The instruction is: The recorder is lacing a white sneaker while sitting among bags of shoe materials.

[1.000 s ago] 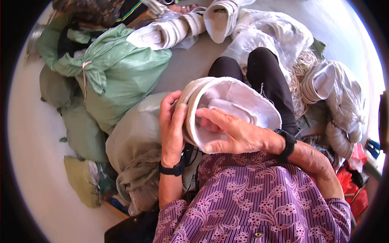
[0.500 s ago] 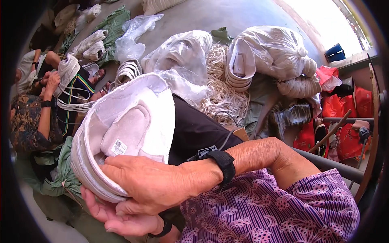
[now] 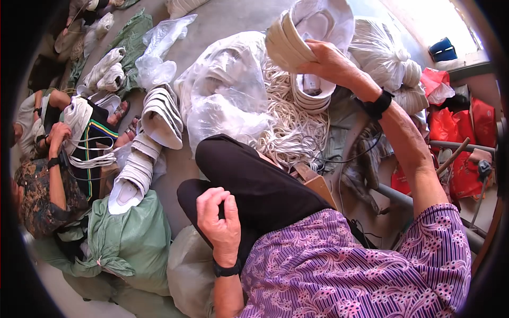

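My right hand (image 3: 331, 63) reaches out to the far right of centre and grips a nested stack of white shoe uppers (image 3: 289, 40) by its near side. The stack's wide opening faces up, and a pale sole piece shows inside. It hangs just above another nested stack of uppers (image 3: 313, 98) beside the heap of cords. My left hand (image 3: 220, 225) is raised over my black-trousered thigh (image 3: 233, 164). Its fingers are curled in, with a gap beside the thumb; nothing shows in them, though the palm is turned away.
White cords (image 3: 294, 124) lie piled beyond my knees, next to a clear plastic bag (image 3: 222, 85) of uppers. More stacked uppers (image 3: 161, 116) stand left, some on a green sack (image 3: 132, 238). A co-worker (image 3: 47, 175) sits far left. Red bags (image 3: 450, 127) and poles lie right.
Both hands were together on the stack of shoe uppers near my lap. My right hand has carried it away, forward and to the right; my left hand has let go.
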